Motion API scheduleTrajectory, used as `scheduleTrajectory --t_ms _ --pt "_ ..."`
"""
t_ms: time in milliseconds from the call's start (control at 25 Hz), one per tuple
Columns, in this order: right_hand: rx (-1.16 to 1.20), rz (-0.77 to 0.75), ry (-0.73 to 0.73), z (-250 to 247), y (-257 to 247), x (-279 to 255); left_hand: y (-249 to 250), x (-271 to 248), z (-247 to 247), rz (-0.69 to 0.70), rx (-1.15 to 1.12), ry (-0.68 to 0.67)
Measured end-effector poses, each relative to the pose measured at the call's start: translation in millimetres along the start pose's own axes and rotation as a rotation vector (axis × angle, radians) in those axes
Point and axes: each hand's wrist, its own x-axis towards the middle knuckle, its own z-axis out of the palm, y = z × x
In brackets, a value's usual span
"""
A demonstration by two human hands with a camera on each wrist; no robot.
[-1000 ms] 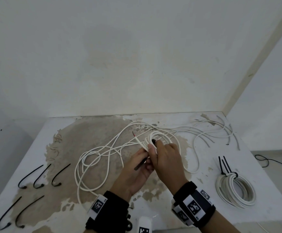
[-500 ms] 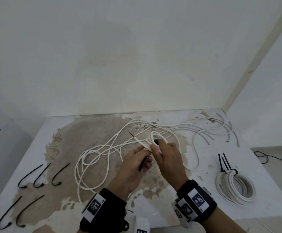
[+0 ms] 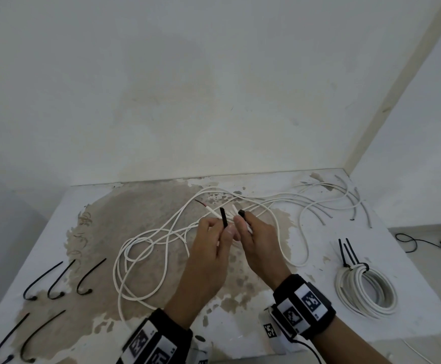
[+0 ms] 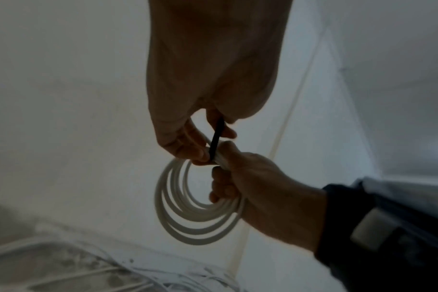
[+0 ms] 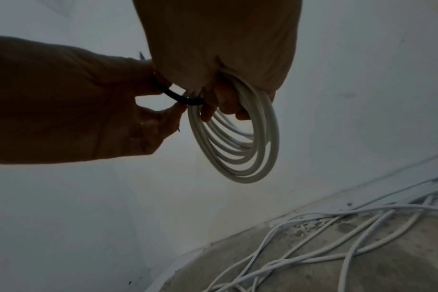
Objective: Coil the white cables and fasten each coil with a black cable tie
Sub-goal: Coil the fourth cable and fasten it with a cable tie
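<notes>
Both hands are raised above the middle of the table. My right hand (image 3: 241, 223) grips a small coil of white cable (image 5: 238, 138), its fingers curled through the loops; the coil (image 4: 198, 209) hangs below the hand and is hidden in the head view. A black cable tie (image 5: 180, 97) loops round the coil's strands. My left hand (image 3: 226, 229) pinches the tie's strap (image 3: 223, 218), which sticks up between the hands. The tie's other end (image 3: 241, 212) shows at my right fingertips. Loose white cable (image 3: 145, 248) lies tangled on the table under the hands.
A finished white coil (image 3: 366, 290), bound with black ties, lies at the right. Several spare black ties (image 3: 56, 279) lie at the front left. More loose cables (image 3: 332, 203) spread toward the back right corner. Walls close off the worn table (image 3: 411, 271) at the back.
Both hands have lifted the coil off the table. The black tie, held low in the left hand before, now stands up between the two hands.
</notes>
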Motion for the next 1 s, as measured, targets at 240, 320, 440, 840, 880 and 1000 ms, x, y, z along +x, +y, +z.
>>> scheduleTrajectory --t_ms 240,320,440,840,880,1000 --pt "-0.024 -0.019 -0.018 -3 2 3 6 18 -13 -0.052 0.101 -0.055" --pt "-0.053 -0.033 -0.028 -3 0 3 4 25 -16 -0.003 0.289 -0.072" --pt "-0.064 -0.061 -0.043 -5 -5 3 7 32 -21 0.016 0.390 -0.025" --pt "-0.020 -0.068 -0.062 -5 -13 7 21 30 -33 -0.023 0.254 -0.018" --pt "-0.020 -0.073 -0.066 -5 -13 6 20 31 -35 -0.037 0.258 -0.026" --pt "-0.014 -0.085 -0.074 -4 -13 5 17 34 -39 -0.083 0.278 -0.067"
